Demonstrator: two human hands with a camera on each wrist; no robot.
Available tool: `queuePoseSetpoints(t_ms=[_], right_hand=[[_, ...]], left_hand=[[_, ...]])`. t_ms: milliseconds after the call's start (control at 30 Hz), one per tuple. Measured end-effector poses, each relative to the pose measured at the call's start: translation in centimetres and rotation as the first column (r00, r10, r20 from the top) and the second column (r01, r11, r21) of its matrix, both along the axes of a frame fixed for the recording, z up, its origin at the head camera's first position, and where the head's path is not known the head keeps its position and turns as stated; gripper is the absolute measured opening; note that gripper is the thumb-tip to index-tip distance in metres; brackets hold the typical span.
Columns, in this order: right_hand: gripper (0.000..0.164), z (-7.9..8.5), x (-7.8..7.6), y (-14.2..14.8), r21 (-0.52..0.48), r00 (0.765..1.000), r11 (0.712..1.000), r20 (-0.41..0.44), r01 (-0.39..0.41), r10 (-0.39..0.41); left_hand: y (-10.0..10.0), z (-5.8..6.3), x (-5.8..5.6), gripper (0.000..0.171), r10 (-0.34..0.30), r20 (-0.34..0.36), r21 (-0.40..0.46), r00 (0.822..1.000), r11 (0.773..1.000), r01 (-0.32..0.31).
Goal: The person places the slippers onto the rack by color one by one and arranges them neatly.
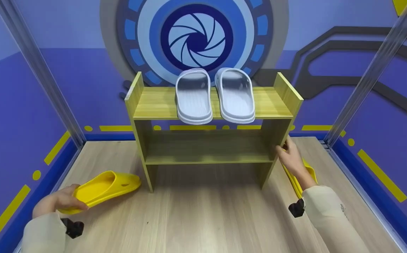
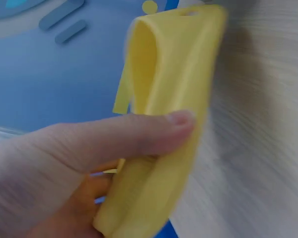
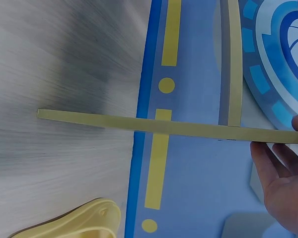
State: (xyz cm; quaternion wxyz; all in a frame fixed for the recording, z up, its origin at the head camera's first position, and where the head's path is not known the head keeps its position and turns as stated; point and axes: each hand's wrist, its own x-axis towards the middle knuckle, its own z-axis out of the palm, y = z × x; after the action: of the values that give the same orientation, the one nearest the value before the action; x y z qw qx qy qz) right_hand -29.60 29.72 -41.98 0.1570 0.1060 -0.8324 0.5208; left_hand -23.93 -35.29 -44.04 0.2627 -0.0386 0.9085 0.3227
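Note:
My left hand (image 1: 61,200) grips a yellow slip-on clog (image 1: 110,189) by its heel end, thumb over the near side wall. In the left wrist view the clog (image 2: 174,84) is tilted on its side, toe pointing away, close over the wooden surface. My right hand (image 1: 292,158) pinches the right side panel (image 3: 188,129) of a small wooden shoe rack (image 1: 207,146), thumb on the inner face and fingers on the outer. A second yellow clog (image 1: 309,172) lies on the surface right of the rack, partly hidden by that hand and wrist.
Two pale grey clogs, a left one (image 1: 194,103) and a right one (image 1: 238,100), sit side by side on the rack's top shelf, heels over its front edge. Blue-purple walls (image 1: 83,77) with metal corner posts (image 1: 372,66) enclose the wooden surface (image 1: 203,218).

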Motion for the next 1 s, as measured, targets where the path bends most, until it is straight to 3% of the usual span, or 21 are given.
queuePoseSetpoints(t_ms=[200, 433, 800, 1000], right_hand=[[0.049, 0.0, -0.1, 0.0, 0.016, 1.0, 1.0, 0.0, 0.002, -0.002], [0.05, -0.1, -0.1, 0.1, 0.016, 1.0, 1.0, 0.009, -0.002, 0.002], [0.05, 0.0, -0.1, 0.0, 0.015, 1.0, 1.0, -0.014, 0.01, -0.009], [0.049, -0.1, 0.0, -0.1, -0.007, 1.0, 1.0, -0.026, -0.001, 0.0]], left_hand=[[0.7, 1.0, 0.3, 0.073, 0.007, 0.14, 0.045, 0.99, 0.999, -0.013], [1.7, 1.5, 0.2, 0.073, -0.036, 0.207, 0.037, 0.978, 0.999, 0.028], [5.8, 1.1, -0.4, 0.079, -0.195, 0.109, 0.094, 0.975, 0.978, 0.185], [8.7, 1.6, -0.8, 0.078, -0.301, 0.03, 0.145, 0.953, 0.945, 0.294]])
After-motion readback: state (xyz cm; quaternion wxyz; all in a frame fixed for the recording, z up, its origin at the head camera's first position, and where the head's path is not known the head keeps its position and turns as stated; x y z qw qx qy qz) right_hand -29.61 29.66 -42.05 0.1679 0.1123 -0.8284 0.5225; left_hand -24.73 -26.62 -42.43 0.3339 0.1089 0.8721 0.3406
